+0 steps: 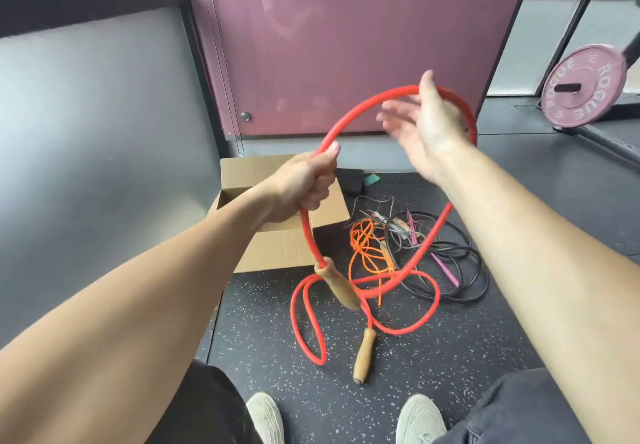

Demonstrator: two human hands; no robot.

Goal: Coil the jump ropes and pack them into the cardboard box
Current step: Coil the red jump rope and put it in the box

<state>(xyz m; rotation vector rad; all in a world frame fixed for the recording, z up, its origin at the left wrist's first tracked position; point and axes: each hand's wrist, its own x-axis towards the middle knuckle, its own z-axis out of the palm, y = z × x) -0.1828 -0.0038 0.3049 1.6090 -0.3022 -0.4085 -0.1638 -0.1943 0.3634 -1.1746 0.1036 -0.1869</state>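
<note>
A thick red jump rope with wooden handles forms a big loop in the air. My left hand is shut on the rope at the loop's left side. My right hand is blurred, fingers spread, with the rope running behind the palm and over the thumb side. One wooden handle hangs below the left hand; the other handle lies on the floor among loose red turns. The open cardboard box stands on the floor behind my left forearm. A thin orange rope and black ropes lie tangled beside it.
The floor is dark speckled rubber. A pink weight plate on a bar stands at the right. A mauve panel and grey wall are behind the box. A small black and teal object lies behind the box. My shoes are at the bottom.
</note>
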